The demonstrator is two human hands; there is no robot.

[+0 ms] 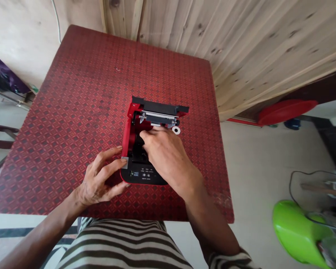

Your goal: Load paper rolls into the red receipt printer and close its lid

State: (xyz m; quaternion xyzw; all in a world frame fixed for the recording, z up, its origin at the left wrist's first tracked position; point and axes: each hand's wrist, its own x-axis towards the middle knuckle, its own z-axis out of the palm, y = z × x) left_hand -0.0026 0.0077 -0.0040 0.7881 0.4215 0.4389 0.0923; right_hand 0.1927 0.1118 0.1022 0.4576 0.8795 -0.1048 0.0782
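Note:
A small red and black printer (128, 129) sits on the red patterned table (81, 104) with its lid (159, 105) swung open toward the far side. My left hand (102, 175) rests against the printer's near left corner, fingers spread and touching its red side. My right hand (164, 149) lies over the open compartment, fingers curled down inside toward the metal bar (156, 116) under the lid. What its fingertips touch is hidden. A small white ring (176, 130) lies at the printer's right side beside my right hand.
A wooden plank wall (240, 41) rises behind the table. On the floor at right are a green plastic object (296, 231), a black cable (299, 175) and a red object (285, 110). Dark chair legs (0, 138) stand at left.

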